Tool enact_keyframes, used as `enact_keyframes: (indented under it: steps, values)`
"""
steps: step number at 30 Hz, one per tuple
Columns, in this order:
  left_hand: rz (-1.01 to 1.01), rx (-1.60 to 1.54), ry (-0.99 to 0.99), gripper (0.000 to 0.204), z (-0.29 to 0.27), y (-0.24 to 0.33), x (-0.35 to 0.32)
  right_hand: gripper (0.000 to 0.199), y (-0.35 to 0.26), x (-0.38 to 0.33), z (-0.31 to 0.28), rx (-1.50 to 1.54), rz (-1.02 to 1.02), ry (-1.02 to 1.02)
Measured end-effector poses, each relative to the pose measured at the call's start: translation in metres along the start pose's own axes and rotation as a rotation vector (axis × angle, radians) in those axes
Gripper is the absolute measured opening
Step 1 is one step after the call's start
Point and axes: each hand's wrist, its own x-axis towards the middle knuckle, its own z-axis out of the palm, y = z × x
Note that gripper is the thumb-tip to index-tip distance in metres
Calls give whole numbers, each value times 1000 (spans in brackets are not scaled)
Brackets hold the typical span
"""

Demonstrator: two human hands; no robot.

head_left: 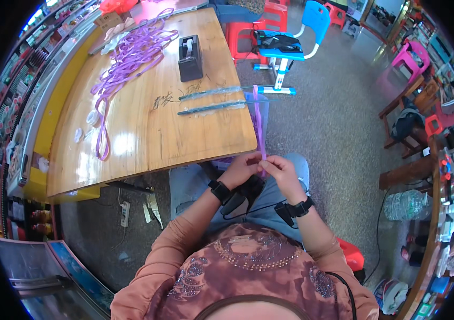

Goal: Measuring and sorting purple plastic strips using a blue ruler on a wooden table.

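Observation:
A purple ribbon (258, 120) runs down past the table's right corner into my two hands. My left hand (242, 169) pinches it from the left. My right hand (281, 172) grips it from the right, thumb and fingertips pressed together, almost touching the left. Both hands are held above my lap, just off the table edge. Behind the ribbon hangs a translucent bluish bag (249, 98), partly hidden by the table. On the tabletop lie two thin dark sticks (211, 108) with clear wrapping on them.
The wooden table (147, 128) carries a tangled heap of purple ribbon (131, 50), a black tape dispenser (190, 60) and a small white roll (92, 117). Beyond it stand a blue chair (283, 50) and red stools (237, 40). A large clear bottle (408, 206) lies at the right.

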Motion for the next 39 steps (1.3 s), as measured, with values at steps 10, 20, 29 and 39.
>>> enact_keyframes:
  steps: [10,20,29,39]
  values:
    - [20,-272,237,36,-11,29,35,15,1,-4,4,46,66,-11]
    - [123,-402,316,27,-4,27,38,11,2,-5,7,-137,-125,117]
    - [149,-337,437,23,1,32,25,13,-9,-14,7,-29,41,104]
    - [60,-100,253,19,3,52,17,15,-10,-12,18,174,139,-12]
